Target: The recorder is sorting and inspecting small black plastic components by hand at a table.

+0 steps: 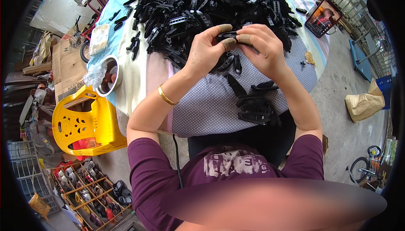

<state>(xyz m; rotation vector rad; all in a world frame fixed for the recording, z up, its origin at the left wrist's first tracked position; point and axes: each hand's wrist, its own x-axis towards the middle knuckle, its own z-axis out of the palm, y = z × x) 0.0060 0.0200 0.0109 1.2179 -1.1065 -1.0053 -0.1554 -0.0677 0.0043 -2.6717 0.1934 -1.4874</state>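
Fingertips (230, 43) capped in tan sleeves pinch a small black plastic part (228, 35) between both hands, just above the far half of the dotted cloth (202, 104) on the table. The left hand (206, 54) grips the part from the left, thumb and forefinger closed on it, while the right hand (261, 47) closes on its other end, fingers curled over it. It looks like the fitting step, with two pieces being pressed or clipped together; finishing it would likely call for a firm squeeze with the ends lined up, then setting the piece down. The part is narrow, dark and matt, mostly hidden by the fingers, so its exact shape cannot be told. Beyond the hands lies a big heap of black parts (202, 3), and nearer the body a small stack of black pieces (257, 104) rests on the cloth. A phone (322, 17) leans at the far right, a yellow plastic chair (86, 121) stands to the left.
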